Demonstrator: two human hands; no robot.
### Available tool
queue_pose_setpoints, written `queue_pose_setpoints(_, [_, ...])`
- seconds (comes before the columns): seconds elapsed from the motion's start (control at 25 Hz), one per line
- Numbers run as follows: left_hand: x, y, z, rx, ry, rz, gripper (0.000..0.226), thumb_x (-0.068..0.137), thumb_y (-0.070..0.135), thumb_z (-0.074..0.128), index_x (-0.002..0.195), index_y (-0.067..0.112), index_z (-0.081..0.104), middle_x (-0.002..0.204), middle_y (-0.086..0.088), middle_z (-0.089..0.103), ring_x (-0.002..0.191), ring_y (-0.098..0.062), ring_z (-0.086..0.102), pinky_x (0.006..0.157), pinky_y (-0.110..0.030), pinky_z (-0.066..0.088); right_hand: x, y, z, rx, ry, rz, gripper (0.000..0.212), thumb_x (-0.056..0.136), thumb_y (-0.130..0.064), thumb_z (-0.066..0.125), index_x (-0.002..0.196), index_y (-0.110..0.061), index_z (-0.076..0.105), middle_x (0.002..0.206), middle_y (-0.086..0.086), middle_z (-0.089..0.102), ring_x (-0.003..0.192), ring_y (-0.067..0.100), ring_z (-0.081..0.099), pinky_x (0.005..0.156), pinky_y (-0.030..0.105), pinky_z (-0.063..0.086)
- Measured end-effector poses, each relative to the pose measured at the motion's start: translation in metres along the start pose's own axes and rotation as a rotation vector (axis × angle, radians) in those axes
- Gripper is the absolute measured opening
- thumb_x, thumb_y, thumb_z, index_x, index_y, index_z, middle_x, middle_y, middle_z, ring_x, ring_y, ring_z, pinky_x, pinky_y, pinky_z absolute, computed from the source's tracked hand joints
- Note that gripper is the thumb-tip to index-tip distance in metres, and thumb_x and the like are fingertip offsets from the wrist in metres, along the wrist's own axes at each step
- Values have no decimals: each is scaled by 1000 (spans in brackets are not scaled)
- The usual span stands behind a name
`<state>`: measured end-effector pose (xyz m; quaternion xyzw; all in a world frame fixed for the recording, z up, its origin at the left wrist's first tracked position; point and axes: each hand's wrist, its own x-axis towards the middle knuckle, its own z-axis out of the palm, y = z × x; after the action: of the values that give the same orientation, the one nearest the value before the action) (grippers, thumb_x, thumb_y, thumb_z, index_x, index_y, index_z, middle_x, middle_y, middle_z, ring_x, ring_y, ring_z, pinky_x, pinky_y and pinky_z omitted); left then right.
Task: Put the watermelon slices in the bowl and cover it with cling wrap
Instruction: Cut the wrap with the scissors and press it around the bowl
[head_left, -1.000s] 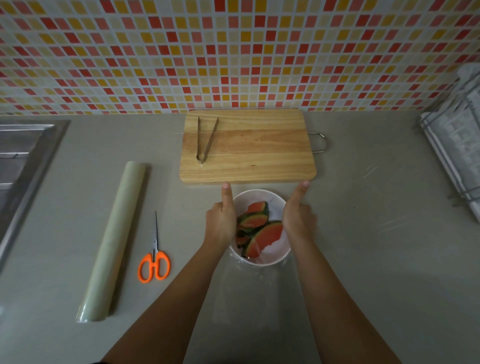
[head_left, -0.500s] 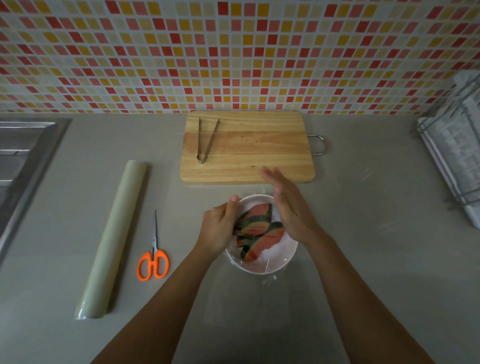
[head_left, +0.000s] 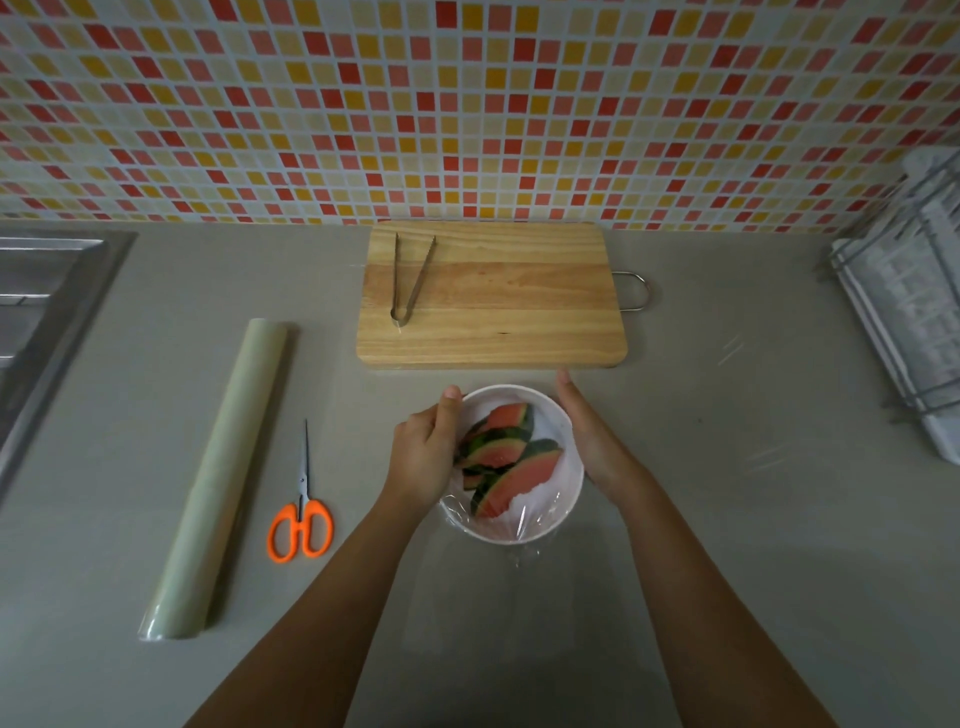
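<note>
A white bowl (head_left: 525, 535) stands on the grey counter just in front of the cutting board. Several watermelon slices (head_left: 501, 451) with red flesh and dark green rind lie inside it. Clear cling wrap (head_left: 537, 512) is stretched over the bowl, wrinkled at the near side, and a loose tail of it trails on the counter toward me. My left hand (head_left: 423, 457) grips the bowl's left side, thumb lying up along the rim. My right hand (head_left: 589, 439) presses flat against the bowl's right side with straight fingers.
A wooden cutting board (head_left: 493, 312) with metal tongs (head_left: 410, 280) on it lies behind the bowl. The cling wrap roll (head_left: 218, 478) and orange-handled scissors (head_left: 300, 525) lie to the left. A steel sink (head_left: 36, 312) is far left, a wire rack (head_left: 909, 322) far right.
My right hand has come off the top of the bowl and dropped to its right side. My left hand has stayed at the left rim.
</note>
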<state>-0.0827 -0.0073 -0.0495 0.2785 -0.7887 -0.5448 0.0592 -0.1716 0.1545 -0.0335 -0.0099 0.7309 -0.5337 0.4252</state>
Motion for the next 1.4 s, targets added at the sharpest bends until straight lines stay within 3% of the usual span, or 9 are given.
queue_pose_setpoints(0.16, [-2,4,5,-40,12,-112,56,92,61,29,62,25,61,69,-1,65,68,-9,62,57,-20,42,2,4,15,84,275,17,112,56,-93,7,116,-16,62,117,14,65,112,29,59,104,49,41])
queue_pose_setpoints(0.32, [3,7,8,-16,37,-199,63,91,63,23,69,16,60,84,-15,66,84,-28,63,84,-45,50,6,0,19,-125,597,-6,91,81,-73,3,115,-10,59,121,16,59,119,34,49,106,47,33])
queue_pose_setpoints(0.64, [7,3,10,167,193,-181,74,92,60,16,105,2,61,110,-14,58,111,-32,50,100,-50,38,14,-3,19,-419,664,192,98,84,-67,-7,112,-4,63,119,19,60,117,34,48,101,48,28])
queue_pose_setpoints(0.76, [0,2,7,-98,209,-329,76,92,60,8,80,19,71,95,-11,70,95,-29,62,94,-46,47,10,-6,21,-420,722,232,98,82,-70,-5,105,-6,66,112,17,63,109,34,53,97,48,32])
queue_pose_setpoints(0.84, [2,3,-4,-279,166,-399,73,95,56,7,87,25,73,100,-10,72,99,-28,63,98,-43,45,6,-4,16,-348,783,141,90,85,-66,-1,114,-8,61,119,15,61,113,33,52,97,46,33])
queue_pose_setpoints(1.04, [-19,-6,-15,-398,-71,-118,62,96,56,16,140,23,44,139,3,50,121,-7,49,98,-20,37,-17,23,28,253,516,-232,55,93,-56,25,124,-22,56,128,2,55,119,17,49,101,34,38])
queue_pose_setpoints(1.16, [-38,-3,10,-666,-133,-79,59,99,46,17,135,8,44,123,-13,59,110,-23,60,95,-38,51,-16,31,41,490,368,-246,85,79,-72,21,130,-11,49,123,18,56,115,33,53,101,50,41])
queue_pose_setpoints(1.28, [-40,-1,20,-808,-74,-104,52,102,37,15,119,9,56,104,-8,66,100,-20,64,83,-32,54,-16,29,41,535,387,-246,80,87,-66,8,130,-13,50,118,16,62,111,33,58,97,47,46])
queue_pose_setpoints(1.4, [-37,-9,11,-630,-35,-80,56,101,43,14,120,9,54,117,-12,59,111,-19,56,94,-38,47,-17,25,35,536,324,-152,78,90,-61,-1,110,-18,61,102,10,68,109,32,60,95,42,47])
